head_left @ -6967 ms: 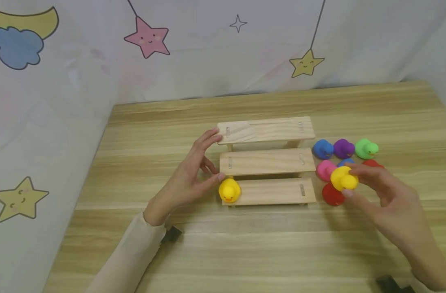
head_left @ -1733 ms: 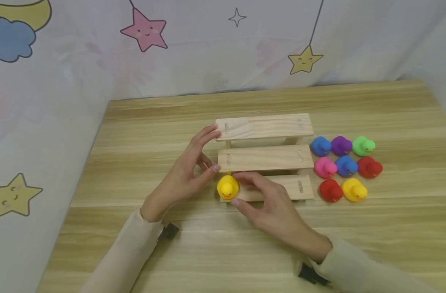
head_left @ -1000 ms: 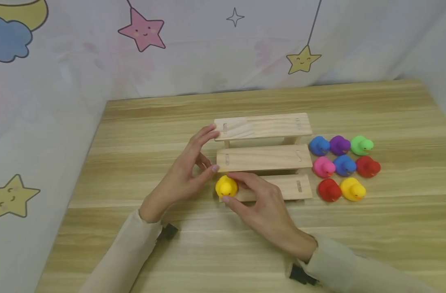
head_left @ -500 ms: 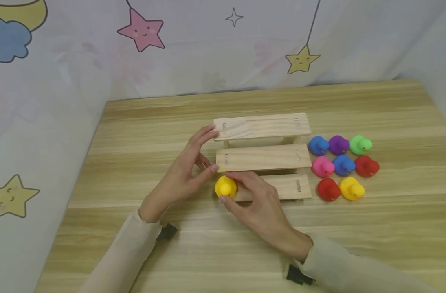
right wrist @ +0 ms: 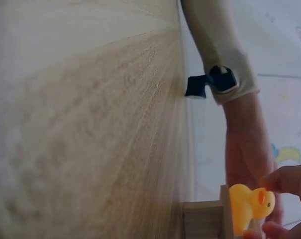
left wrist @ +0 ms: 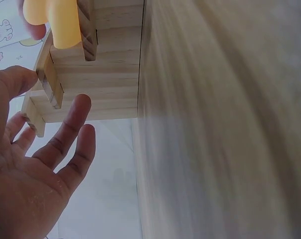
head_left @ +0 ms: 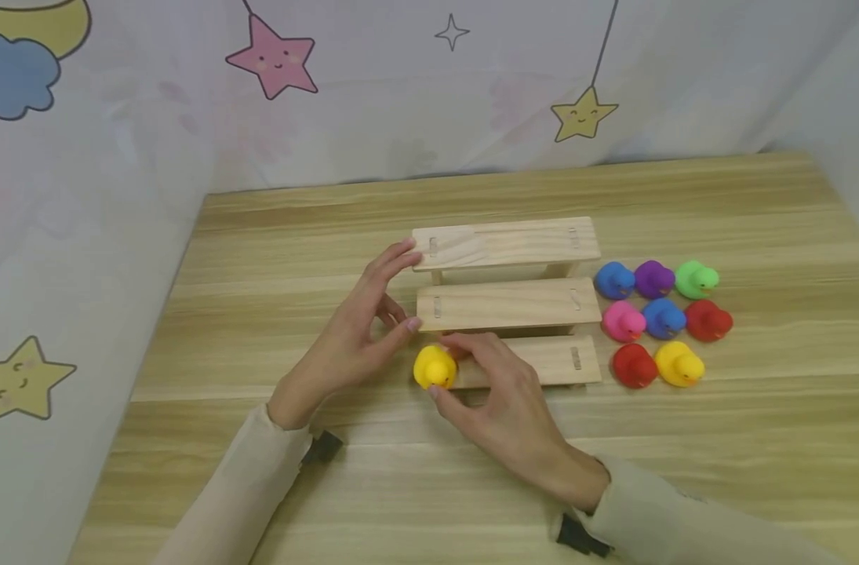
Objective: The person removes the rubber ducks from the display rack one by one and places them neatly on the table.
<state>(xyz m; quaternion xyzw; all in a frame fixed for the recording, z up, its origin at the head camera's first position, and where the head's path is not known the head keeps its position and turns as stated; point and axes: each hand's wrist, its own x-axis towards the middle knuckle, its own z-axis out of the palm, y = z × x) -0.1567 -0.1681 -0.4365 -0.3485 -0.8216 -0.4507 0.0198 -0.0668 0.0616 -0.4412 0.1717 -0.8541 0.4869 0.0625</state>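
Observation:
My right hand (head_left: 514, 412) pinches a yellow rubber duck (head_left: 432, 367) between thumb and fingers at the left end of the lowest step of a three-step wooden rack (head_left: 521, 306). In the right wrist view that duck (right wrist: 242, 206) sits against the step's surface, beak toward a fingertip. My left hand (head_left: 354, 337) touches the rack's left side, thumb at the middle step and fingertips at the top one. The left wrist view shows the left hand (left wrist: 33, 164) with two fingers spread loosely beside the rack, holding nothing.
Right of the rack, several rubber ducks stand in rows on the wooden table (head_left: 775, 439): blue, purple and green (head_left: 696, 280) at the back, pink, blue and red in the middle, red (head_left: 635, 366) and yellow (head_left: 679, 363) in front. A patterned curtain (head_left: 373, 102) hangs behind.
Seven seconds ago my right hand held another yellow duck, which now stands beside the front red one. The hand has since gripped the rack's duck and shifted it slightly forward. The left hand stays.

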